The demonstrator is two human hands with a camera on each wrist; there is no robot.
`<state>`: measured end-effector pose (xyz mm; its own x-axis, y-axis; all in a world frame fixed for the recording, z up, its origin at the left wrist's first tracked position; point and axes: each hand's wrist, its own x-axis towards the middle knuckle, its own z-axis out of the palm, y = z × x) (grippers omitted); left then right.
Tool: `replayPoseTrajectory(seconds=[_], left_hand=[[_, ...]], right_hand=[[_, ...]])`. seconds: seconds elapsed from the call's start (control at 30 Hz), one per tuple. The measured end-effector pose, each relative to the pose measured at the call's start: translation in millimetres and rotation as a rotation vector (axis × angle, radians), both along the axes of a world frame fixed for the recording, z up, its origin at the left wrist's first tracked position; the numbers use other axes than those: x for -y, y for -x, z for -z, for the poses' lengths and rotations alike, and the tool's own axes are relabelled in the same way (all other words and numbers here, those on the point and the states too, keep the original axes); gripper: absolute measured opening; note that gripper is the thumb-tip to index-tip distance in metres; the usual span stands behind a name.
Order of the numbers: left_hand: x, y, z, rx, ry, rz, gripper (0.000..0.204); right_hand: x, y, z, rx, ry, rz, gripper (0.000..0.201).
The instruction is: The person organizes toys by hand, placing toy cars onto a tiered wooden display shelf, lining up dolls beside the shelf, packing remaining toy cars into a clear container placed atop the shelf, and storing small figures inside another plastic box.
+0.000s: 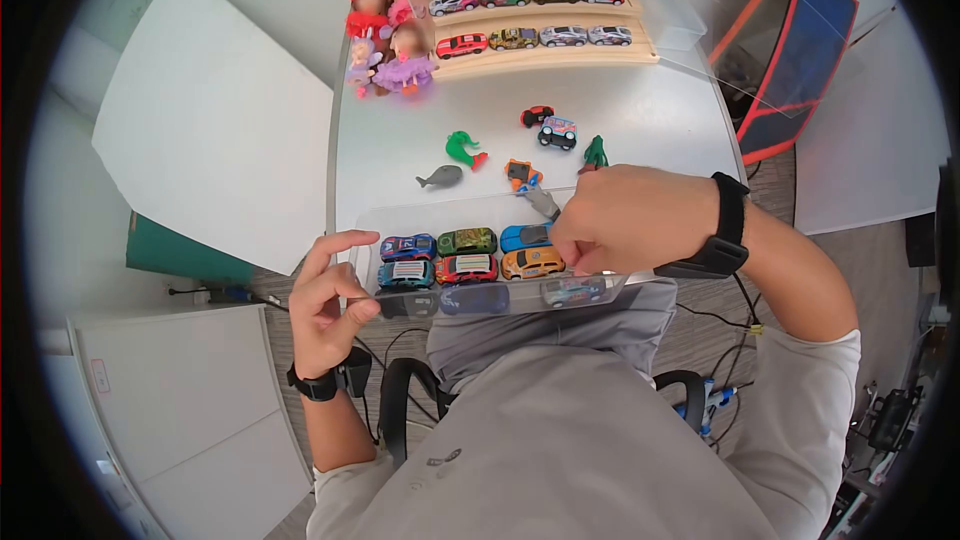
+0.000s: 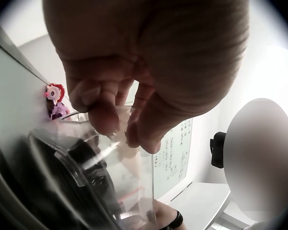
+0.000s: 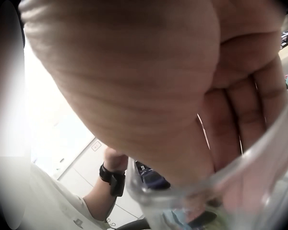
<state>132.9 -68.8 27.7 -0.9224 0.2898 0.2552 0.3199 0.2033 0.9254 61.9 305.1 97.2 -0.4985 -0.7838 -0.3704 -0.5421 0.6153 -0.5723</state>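
A clear plastic box at the table's near edge holds several toy cars in rows. A blue racing car, a green camouflage car and an orange car are among them. My left hand pinches the box's left wall at the rim; the left wrist view shows fingers and thumb on either side of the clear edge. At the box's right end my right hand reaches over the rim, fingers pointing down inside beside the orange car. I cannot tell whether it grips a car.
Beyond the box lie a grey whale, a green toy, an orange toy, a light blue toy car and a red one. A wooden tiered rack bears rows of cars; dolls sit left of it.
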Motion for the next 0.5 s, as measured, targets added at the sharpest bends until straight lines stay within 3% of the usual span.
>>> replayPoseTrajectory(seconds=[0.1,0.23,0.3,0.43,0.5], left_hand=[[-2,0,0,0.007,0.005,0.0,0.025],[-3,3,-1,-0.003,0.031,0.023,0.025],[-3,2,-1,0.007,0.012,0.024,0.024],[0,2,1,0.007,-0.002,0.031,0.023],[2,1,2,0.011,-0.008,0.026,0.023]], right_hand=[[-3,0,12,-0.046,0.001,-0.101,0.013],[12,-3,11,-0.009,-0.009,-0.085,0.016],[14,-4,11,-0.142,-0.006,-0.053,0.019],[1,4,5,-0.116,0.103,0.002,0.024],[-7,15,-13,-0.071,0.243,0.125,0.022]])
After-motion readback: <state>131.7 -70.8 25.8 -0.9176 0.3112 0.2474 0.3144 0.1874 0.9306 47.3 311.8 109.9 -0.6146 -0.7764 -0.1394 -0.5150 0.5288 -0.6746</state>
